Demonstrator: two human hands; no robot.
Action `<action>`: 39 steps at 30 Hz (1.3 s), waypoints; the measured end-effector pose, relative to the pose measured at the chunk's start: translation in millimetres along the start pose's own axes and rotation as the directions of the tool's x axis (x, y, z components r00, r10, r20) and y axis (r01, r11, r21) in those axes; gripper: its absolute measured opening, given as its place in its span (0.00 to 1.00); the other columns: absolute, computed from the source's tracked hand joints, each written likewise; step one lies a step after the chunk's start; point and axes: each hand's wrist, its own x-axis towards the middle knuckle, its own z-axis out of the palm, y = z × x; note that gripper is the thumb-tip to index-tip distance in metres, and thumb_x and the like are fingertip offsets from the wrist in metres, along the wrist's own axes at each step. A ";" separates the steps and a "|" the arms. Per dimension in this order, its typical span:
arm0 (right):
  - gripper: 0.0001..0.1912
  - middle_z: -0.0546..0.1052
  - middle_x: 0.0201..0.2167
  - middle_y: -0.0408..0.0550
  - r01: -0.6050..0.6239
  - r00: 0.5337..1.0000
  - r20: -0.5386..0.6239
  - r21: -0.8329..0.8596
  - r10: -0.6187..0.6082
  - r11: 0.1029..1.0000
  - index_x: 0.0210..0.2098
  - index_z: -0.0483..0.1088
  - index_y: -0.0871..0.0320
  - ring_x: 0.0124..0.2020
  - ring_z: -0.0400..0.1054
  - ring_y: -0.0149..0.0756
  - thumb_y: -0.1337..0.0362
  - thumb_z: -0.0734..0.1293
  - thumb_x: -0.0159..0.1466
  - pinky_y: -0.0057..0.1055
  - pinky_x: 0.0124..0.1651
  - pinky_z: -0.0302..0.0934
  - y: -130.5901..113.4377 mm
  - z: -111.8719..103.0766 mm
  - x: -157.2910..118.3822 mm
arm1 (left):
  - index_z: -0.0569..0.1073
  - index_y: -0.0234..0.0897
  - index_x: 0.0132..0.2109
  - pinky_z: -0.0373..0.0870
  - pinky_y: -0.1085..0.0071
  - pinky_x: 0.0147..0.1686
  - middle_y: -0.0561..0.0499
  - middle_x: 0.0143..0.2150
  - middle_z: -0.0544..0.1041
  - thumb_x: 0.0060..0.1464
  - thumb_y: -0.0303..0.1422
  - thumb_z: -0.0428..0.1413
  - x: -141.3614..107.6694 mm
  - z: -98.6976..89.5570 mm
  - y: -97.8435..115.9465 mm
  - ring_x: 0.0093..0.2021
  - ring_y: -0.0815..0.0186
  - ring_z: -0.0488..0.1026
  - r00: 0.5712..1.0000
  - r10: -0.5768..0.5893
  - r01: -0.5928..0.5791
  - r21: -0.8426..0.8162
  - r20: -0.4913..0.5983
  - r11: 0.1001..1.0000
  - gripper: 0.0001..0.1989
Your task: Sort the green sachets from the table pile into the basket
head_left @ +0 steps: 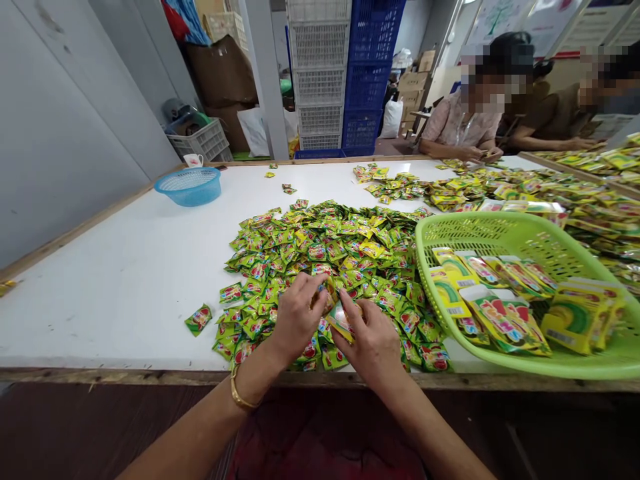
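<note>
A wide pile of small green candy packets (320, 250) lies on the white table in front of me. Over its near part, my right hand (367, 337) grips a larger yellow and white pouch (341, 321) between thumb and fingers. Beside it, my left hand (301, 313) is closed at the pouch's upper left, with a small yellowish packet (330, 293) at its fingertips. A gold bracelet (240, 393) circles my left wrist. To the right, a light green basket (435, 293) holds several yellow and green pouches (505, 320).
A blue basket (193, 190) stands at the table's far left. One loose packet (199, 319) lies left of the pile. More packets and pouches (590, 200) cover the right side. Two people (467, 123) sit across the table. Stacked crates (320, 73) stand behind it.
</note>
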 end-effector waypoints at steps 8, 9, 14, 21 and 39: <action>0.28 0.70 0.42 0.52 -0.008 1.000 0.008 0.059 0.008 0.998 0.62 0.56 0.57 0.40 0.64 0.38 0.56 0.61 0.65 0.34 0.40 0.60 2.4 2.9 -2.4 | 0.77 0.37 0.40 0.69 0.71 0.45 0.51 0.40 0.78 0.49 0.27 0.56 11.8 -15.4 5.8 0.41 0.66 0.74 0.935 -0.211 0.290 -0.267 0.286 0.919 0.10; 0.28 0.70 0.42 0.52 -0.001 1.000 0.007 0.067 0.001 0.998 0.63 0.56 0.57 0.41 0.64 0.38 0.57 0.62 0.65 0.34 0.41 0.59 3.1 3.0 -2.4 | 0.78 0.37 0.40 0.69 0.72 0.44 0.51 0.39 0.79 0.49 0.27 0.55 13.8 -17.4 5.7 0.40 0.66 0.74 0.923 -0.220 0.309 -0.269 0.316 0.912 0.10; 0.27 0.69 0.43 0.52 0.049 0.999 -0.001 0.065 -0.049 0.997 0.62 0.58 0.57 0.42 0.63 0.39 0.57 0.62 0.65 0.35 0.41 0.58 5.6 2.0 -1.4 | 0.79 0.35 0.40 0.69 0.70 0.43 0.51 0.36 0.80 0.49 0.28 0.53 19.2 -26.0 6.1 0.36 0.66 0.75 0.853 -0.273 0.378 -0.167 0.444 0.911 0.12; 0.27 0.68 0.44 0.55 0.148 0.989 0.001 -0.005 -0.148 0.989 0.61 0.59 0.57 0.41 0.63 0.42 0.56 0.62 0.65 0.37 0.42 0.56 5.8 -1.6 -1.1 | 0.80 0.38 0.35 0.67 0.73 0.36 0.52 0.31 0.79 0.50 0.27 0.50 18.2 -29.3 9.0 0.32 0.67 0.73 0.850 -0.111 0.214 -0.144 0.515 0.966 0.12; 0.27 0.71 0.45 0.57 0.215 0.975 0.050 0.004 -0.215 0.977 0.59 0.61 0.67 0.43 0.62 0.42 0.56 0.61 0.65 0.37 0.41 0.54 9.6 -4.2 -12.8 | 0.71 0.33 0.21 0.54 0.76 0.27 0.56 0.20 0.63 0.47 0.27 0.49 16.6 -13.9 3.1 0.24 0.72 0.58 0.714 -0.090 0.347 -0.239 0.694 0.907 0.11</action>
